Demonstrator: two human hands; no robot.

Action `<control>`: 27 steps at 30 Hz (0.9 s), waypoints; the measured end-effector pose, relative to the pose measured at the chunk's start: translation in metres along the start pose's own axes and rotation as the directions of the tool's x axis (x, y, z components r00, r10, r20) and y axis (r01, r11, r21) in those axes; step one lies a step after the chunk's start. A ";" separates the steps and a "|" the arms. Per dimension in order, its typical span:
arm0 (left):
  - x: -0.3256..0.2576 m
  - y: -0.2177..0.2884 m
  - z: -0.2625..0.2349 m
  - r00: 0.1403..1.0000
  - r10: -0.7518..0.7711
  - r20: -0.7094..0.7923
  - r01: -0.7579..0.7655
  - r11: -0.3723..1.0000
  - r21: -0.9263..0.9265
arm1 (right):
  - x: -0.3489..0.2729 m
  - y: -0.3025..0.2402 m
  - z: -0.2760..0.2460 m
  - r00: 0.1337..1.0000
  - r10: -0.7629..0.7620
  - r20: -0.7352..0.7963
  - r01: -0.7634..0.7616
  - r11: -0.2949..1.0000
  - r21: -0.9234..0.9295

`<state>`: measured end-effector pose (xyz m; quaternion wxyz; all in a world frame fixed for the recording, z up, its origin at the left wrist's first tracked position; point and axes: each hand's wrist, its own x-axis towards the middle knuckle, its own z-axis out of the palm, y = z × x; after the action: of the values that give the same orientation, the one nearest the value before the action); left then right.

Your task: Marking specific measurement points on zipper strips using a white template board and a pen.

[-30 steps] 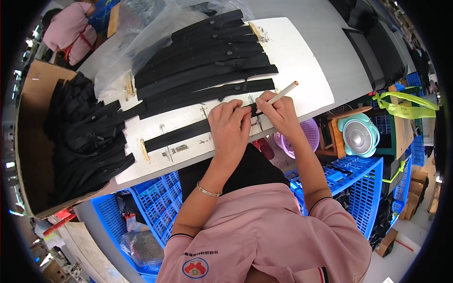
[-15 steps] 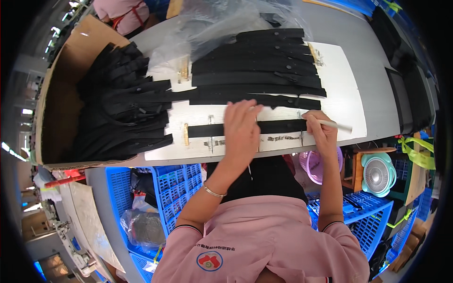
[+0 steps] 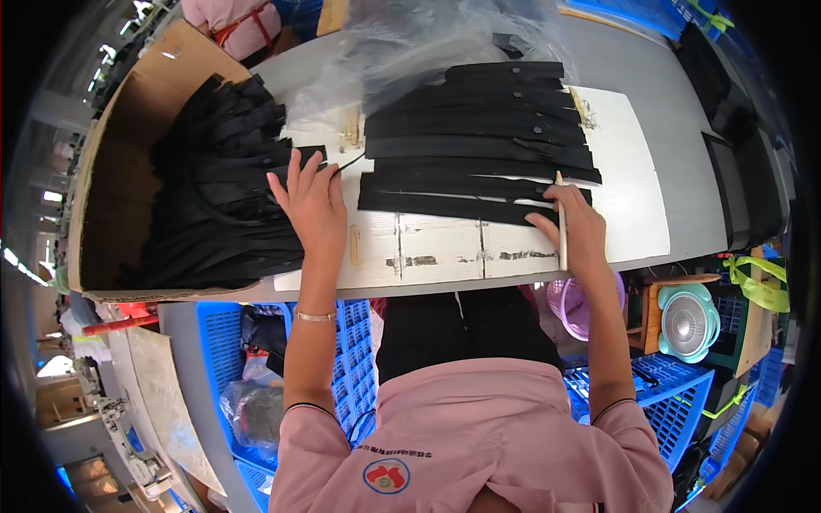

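My left hand [image 3: 315, 209] is over the left side of the white board, its fingers spread at the ends of a heap of black fabric strips [image 3: 218, 205] that spills from a cardboard box. Whether the fingertips touch a strip, I cannot tell. My right hand [image 3: 581, 231] holds a slim white pencil [image 3: 563, 227], its tip pointing away from me. That hand's fingers rest at the right ends of the nearest black strips [image 3: 445, 203], laid side by side on the white board [image 3: 633, 197]. Dark lines and smudges mark the board's bare near part.
The cardboard box [image 3: 103, 184] stands at the left. Clear plastic sheeting [image 3: 402, 51] lies beyond the strips. Below the grey table [image 3: 633, 64] are blue crates [image 3: 218, 342], a purple basket [image 3: 573, 308] and a green fan [image 3: 687, 323]. Another person [image 3: 231, 21] is at the far left.
My left hand has moved left from the near strip to the heap by the box. The near strip now lies with the others, and my right hand has shifted slightly, the pencil turned lengthwise.
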<state>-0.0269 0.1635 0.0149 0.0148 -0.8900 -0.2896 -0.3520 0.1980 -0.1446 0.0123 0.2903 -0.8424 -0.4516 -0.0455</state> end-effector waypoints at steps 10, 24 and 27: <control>-0.068 0.147 0.001 0.959 0.193 0.206 -0.067 0.864 -0.498 | 0.017 0.002 0.015 0.961 0.227 -0.159 -0.152 0.913 0.379; -0.091 0.184 -0.006 0.889 0.221 0.400 -0.034 0.906 -0.423 | -0.088 -0.004 0.001 0.965 -0.145 -0.219 0.125 0.987 -0.103; -0.099 0.163 -0.017 0.876 0.190 0.444 -0.027 0.938 -0.347 | -0.091 0.013 -0.008 0.968 -0.030 -0.249 0.001 0.993 -0.116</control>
<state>-0.0096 -0.0254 -0.0060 -0.1850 -0.9533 -0.1704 -0.1674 0.1562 -0.2213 -0.0179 0.2957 -0.8417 -0.4144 -0.1798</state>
